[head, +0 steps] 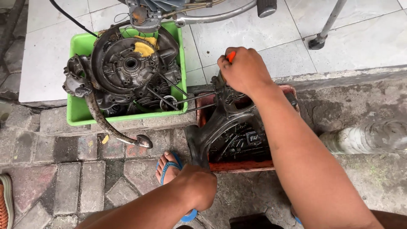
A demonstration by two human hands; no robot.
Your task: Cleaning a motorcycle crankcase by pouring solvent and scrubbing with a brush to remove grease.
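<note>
My right hand (245,70) is closed around an orange-handled tool (231,56), its tip hidden behind a dark metal engine casing (222,118). The casing stands tilted in a red tray (237,166) holding several small dark parts. My left hand (196,186) grips the casing's lower end by the tray's near left corner. To the left, a green plastic tub (80,112) holds a greasy engine block (127,68) with a round cover, a yellow rag, and a curved kick lever (110,127) hanging over its front edge.
My foot in a blue sandal (167,167) rests on the brick paving below the tub. A clear plastic bottle (369,138) lies at the right. A scooter's stand leg (324,32) and metal tube (220,15) sit on the white tiles above.
</note>
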